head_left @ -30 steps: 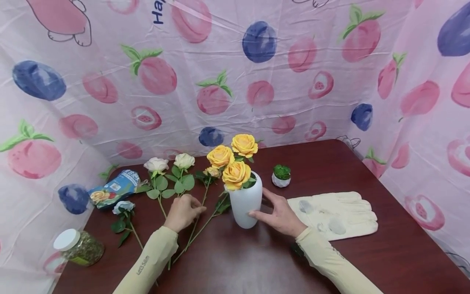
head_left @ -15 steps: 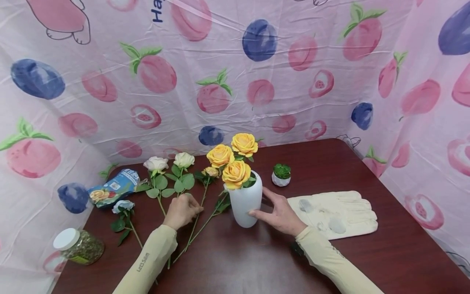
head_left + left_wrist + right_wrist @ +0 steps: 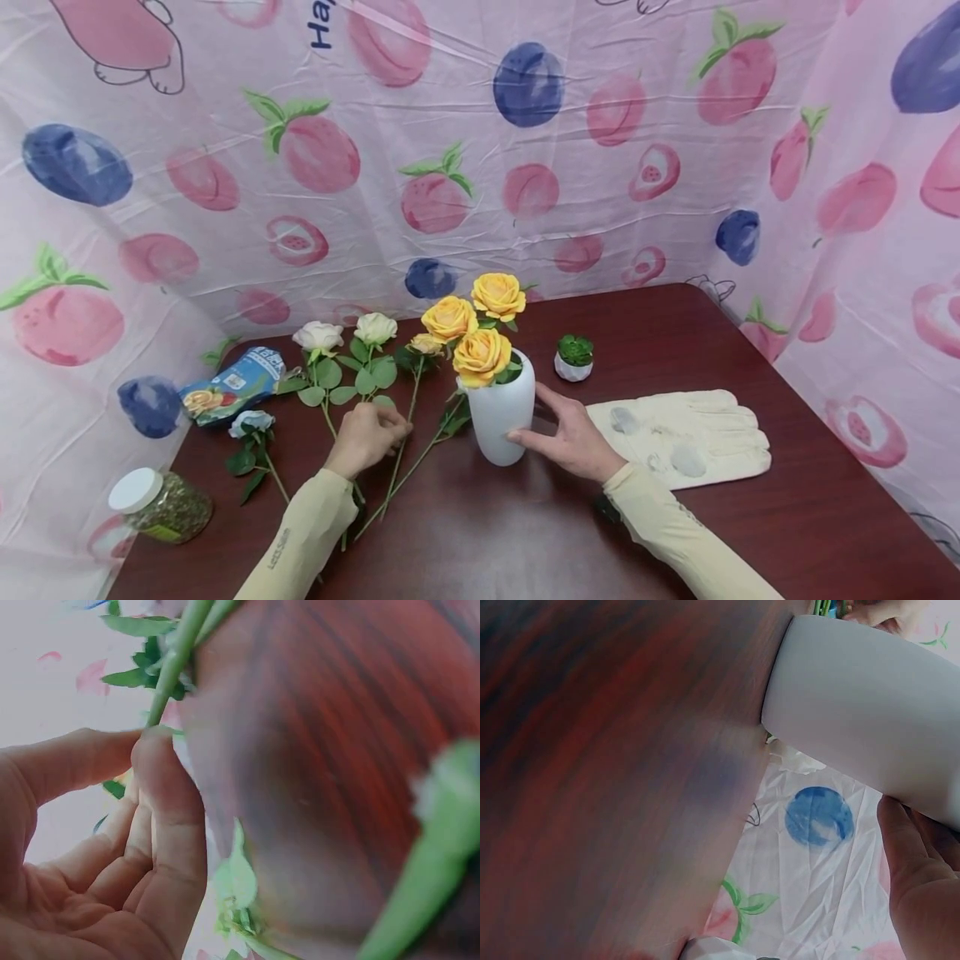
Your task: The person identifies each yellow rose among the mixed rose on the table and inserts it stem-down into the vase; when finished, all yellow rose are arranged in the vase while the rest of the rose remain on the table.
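Note:
A white vase (image 3: 501, 412) with three yellow roses (image 3: 480, 354) stands mid-table. My right hand (image 3: 534, 414) touches its right side with thumb and fingers spread and fairly straight; in the right wrist view the fingers (image 3: 911, 862) lie against the vase (image 3: 862, 697). My left hand (image 3: 396, 432) pinches the stem (image 3: 408, 417) of a small yellow rosebud (image 3: 425, 343) lying on the table left of the vase. The left wrist view shows thumb and forefinger (image 3: 142, 742) closed on the green stem (image 3: 171, 671).
Two white roses (image 3: 318, 336) and a pale blue one (image 3: 251, 422) lie at the left beside a blue packet (image 3: 238, 383) and a jar (image 3: 160, 504). A small potted succulent (image 3: 575, 358) and cream gloves (image 3: 686, 437) sit right of the vase. Pink printed sheeting walls the table.
My left hand has drawn slightly back and left along the stem, and the rosebud has shifted a little left. The right hand and vase have stayed put.

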### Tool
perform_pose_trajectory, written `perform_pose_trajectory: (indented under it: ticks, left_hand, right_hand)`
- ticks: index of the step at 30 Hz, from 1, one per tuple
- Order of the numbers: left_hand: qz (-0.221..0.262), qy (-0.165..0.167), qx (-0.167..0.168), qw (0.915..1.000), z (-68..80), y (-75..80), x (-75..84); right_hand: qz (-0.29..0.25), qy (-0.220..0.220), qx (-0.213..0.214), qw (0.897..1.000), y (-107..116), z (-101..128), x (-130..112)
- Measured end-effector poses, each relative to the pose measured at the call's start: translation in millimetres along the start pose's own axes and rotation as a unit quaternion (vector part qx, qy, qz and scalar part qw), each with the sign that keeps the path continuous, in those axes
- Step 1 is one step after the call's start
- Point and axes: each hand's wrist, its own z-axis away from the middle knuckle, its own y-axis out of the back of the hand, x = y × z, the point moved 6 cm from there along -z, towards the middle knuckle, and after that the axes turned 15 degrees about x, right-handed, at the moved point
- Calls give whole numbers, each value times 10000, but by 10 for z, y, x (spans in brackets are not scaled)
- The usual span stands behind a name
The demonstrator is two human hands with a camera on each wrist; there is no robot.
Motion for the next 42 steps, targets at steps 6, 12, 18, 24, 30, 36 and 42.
perform_pose_trajectory:
  ticks: [6, 12, 18, 24, 30, 36, 42]
  left_hand:
    - [413, -201, 290, 9985, 34, 101, 76]
    - [890, -254, 341, 9951, 68, 127, 146]
    - [1777, -118, 366, 9833, 129, 175, 317]
    - [2700, -257, 426, 9616, 218, 319, 658]
    - [3317, -531, 785, 9386, 285, 510, 1017]
    - [4220, -969, 1392, 8906, 283, 678, 1290]
    - [4740, -1405, 1872, 8489, 263, 777, 1464]
  right_hand:
    - [18, -83, -27, 10000, -9, 9, -1]
    - [-55, -164, -29, 9998, -19, 26, 11]
    - [-81, -187, 4, 9998, -30, 27, 10]
    - [-62, -121, -48, 9999, -13, 12, -7]
    - [-56, -122, -139, 9998, 22, -8, -22]
    - [45, -188, -100, 9998, 26, -17, -17]
    - [29, -164, -68, 9998, 23, -20, -9]
